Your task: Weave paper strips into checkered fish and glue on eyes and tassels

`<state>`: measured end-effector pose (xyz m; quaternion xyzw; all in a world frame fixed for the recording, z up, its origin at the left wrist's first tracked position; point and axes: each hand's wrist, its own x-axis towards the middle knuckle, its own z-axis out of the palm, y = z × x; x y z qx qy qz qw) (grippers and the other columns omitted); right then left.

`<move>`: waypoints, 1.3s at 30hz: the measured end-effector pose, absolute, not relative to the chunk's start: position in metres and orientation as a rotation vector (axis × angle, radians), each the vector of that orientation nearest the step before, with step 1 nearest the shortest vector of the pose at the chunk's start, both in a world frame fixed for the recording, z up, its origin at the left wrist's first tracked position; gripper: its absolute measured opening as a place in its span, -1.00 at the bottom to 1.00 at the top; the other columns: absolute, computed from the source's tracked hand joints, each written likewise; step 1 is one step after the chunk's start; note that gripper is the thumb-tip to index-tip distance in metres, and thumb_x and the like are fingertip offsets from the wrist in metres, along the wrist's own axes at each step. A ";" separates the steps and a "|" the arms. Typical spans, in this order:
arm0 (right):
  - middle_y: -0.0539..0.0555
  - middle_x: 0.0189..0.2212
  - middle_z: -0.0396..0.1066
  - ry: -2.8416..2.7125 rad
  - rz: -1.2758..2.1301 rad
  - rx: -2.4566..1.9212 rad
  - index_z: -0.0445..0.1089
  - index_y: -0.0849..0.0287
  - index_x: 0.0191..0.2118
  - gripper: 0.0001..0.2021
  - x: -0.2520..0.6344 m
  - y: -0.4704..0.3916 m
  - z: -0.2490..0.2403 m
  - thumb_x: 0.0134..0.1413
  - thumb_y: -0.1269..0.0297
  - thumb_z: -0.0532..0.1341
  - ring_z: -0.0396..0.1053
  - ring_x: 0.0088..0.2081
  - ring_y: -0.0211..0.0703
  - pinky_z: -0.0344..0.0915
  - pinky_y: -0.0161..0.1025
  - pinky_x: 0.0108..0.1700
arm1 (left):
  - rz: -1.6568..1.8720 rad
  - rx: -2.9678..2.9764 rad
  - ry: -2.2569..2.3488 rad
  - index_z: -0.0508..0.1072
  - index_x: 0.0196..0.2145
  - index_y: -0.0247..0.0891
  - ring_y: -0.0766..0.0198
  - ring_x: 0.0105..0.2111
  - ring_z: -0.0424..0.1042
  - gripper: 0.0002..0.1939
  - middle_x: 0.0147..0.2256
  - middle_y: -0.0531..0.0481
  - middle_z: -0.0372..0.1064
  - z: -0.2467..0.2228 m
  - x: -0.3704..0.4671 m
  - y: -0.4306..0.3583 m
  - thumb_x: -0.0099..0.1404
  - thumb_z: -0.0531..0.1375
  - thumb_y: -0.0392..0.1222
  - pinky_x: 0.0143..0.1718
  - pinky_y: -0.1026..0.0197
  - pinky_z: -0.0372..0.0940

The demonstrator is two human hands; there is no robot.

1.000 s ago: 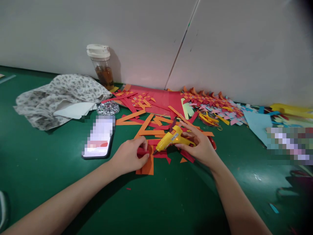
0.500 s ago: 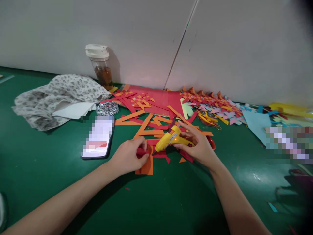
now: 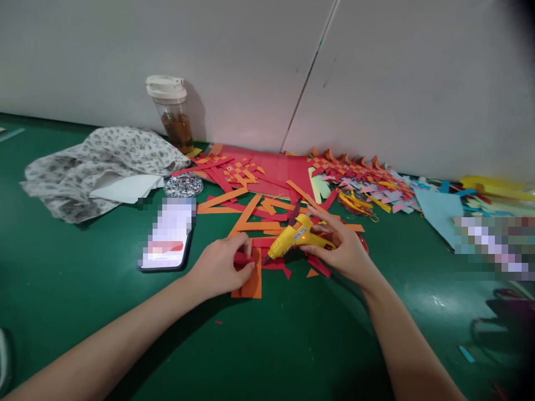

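My left hand [image 3: 223, 264] pinches a small red paper piece [image 3: 242, 258] above an orange paper piece [image 3: 253, 281] on the green table. My right hand [image 3: 340, 245] is closed around the handle of a yellow glue gun [image 3: 292, 236], with a small orange light glowing on its side. Its dark nozzle points down and left, a short way right of my left fingertips and apart from the red piece. Red and orange paper strips [image 3: 251, 214] lie crossed behind both hands. An orange scrap [image 3: 312, 273] sits below the glue gun.
At the left are a phone [image 3: 167, 234], a patterned cloth [image 3: 104, 156] and a lidded drink cup [image 3: 173, 114]. Woven paper pieces [image 3: 351, 167] and blue paper [image 3: 441, 211] lie at the back right. A grey wall [image 3: 251, 67] stands behind the table.
My right hand and the glue gun have shifted slightly to the right, so the nozzle is farther from my left fingertips. My left hand has hardly moved.
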<state>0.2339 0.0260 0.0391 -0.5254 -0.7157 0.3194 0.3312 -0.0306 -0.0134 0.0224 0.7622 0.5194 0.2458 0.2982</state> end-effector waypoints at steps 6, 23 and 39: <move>0.12 -0.02 0.39 -1.884 0.793 -1.377 0.19 -0.08 0.21 -0.28 0.232 0.025 0.041 -0.13 0.17 0.38 0.39 -0.03 0.03 0.39 0.02 -0.01 | 0.649 2.021 1.381 0.22 -0.40 -0.18 0.25 -0.45 0.35 -0.89 -0.42 0.07 0.35 0.023 -0.030 -0.012 0.11 0.13 -0.19 -0.44 0.23 0.17; 0.11 -0.15 0.46 -1.530 0.925 -1.327 0.18 0.01 0.17 -0.18 0.236 0.032 0.042 -0.29 0.14 0.46 0.43 -0.06 0.04 0.37 0.05 0.01 | 0.730 1.831 1.193 0.20 -0.15 -0.14 0.21 -0.31 0.44 -0.81 -0.28 0.04 0.45 0.025 -0.039 -0.013 0.28 -0.08 -0.24 -0.30 0.18 0.25; 0.12 -0.08 0.41 -1.288 0.782 -1.312 0.20 0.03 0.15 -0.19 0.235 0.037 0.039 -0.32 0.19 0.47 0.46 -0.16 -0.04 0.45 -0.04 -0.10 | 0.618 1.982 1.372 0.25 -0.28 -0.17 0.27 -0.43 0.41 -0.78 -0.38 0.10 0.44 0.020 -0.027 -0.012 0.21 0.20 -0.06 -0.45 0.26 0.20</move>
